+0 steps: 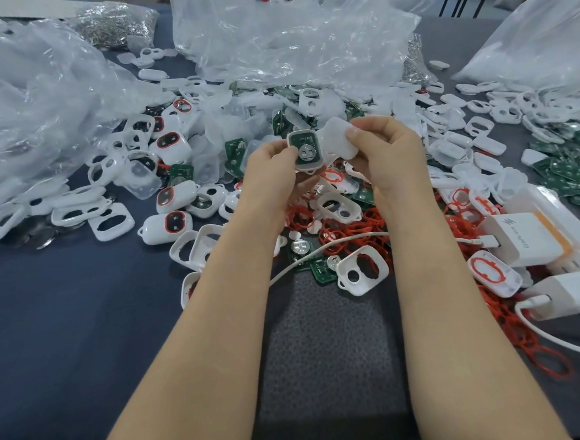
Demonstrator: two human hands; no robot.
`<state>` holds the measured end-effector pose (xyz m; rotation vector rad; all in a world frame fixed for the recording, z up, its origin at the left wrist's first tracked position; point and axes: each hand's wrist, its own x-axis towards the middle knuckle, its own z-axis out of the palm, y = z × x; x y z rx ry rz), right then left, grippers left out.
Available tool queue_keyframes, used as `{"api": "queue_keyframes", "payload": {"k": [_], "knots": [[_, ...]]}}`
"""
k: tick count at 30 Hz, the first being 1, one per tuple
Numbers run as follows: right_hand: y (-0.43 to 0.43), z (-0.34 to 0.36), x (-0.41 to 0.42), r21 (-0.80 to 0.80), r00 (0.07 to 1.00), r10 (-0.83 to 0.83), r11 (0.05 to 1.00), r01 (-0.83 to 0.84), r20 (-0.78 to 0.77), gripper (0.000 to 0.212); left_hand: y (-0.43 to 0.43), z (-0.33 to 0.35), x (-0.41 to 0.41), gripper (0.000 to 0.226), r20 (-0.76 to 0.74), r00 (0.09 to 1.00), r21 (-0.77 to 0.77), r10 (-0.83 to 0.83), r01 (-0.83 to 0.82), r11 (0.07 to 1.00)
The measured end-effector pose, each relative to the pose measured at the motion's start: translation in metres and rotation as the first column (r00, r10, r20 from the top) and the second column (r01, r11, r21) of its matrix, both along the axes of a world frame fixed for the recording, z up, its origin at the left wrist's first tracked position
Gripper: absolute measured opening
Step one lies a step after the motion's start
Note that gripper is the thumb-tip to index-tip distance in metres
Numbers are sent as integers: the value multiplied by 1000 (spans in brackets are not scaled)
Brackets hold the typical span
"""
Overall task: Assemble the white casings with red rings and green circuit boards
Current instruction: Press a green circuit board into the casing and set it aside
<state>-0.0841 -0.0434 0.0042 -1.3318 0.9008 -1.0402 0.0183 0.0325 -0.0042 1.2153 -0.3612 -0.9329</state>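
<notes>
My left hand (271,168) grips a white casing (306,150) with a green circuit board and a round metal battery clip showing inside it. My right hand (385,151) pinches a translucent white cover (339,139) just to the right of that casing, touching its edge. Both are held above the pile in the middle of the table. Loose red rings (361,235) lie in a heap under my wrists. Finished casings with red rings (175,222) sit to the left. Loose green circuit boards (573,165) lie at the right.
Empty white casings (362,273) and covers are scattered across the dark table (65,321). Large clear plastic bags (286,38) stand at the back and left. A white charger (523,238), a power strip (578,289) and white cables lie at the right. A grey mat (329,354) lies between my forearms.
</notes>
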Motion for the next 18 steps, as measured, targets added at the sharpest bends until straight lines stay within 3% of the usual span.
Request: {"api": "queue_keyframes", "payload": {"k": [5, 10, 13, 18], "knots": [[-3, 0, -2, -36, 997, -79, 996, 79, 3, 17, 0, 1, 0, 14, -12, 1000, -3, 5, -5, 1000], [-3, 1, -5, 82, 994, -18, 997, 9, 110, 29, 1, 2, 0, 10, -40, 999, -15, 11, -12, 1000], [0, 2, -3, 52, 998, 2, 999, -5, 64, 37, 1, 2, 0, 14, -41, 999, -27, 11, -12, 1000], [1, 3, -1, 49, 998, 26, 998, -29, 65, 25, 3, 3, 0, 3, -28, 1000, -31, 12, -13, 999]]}}
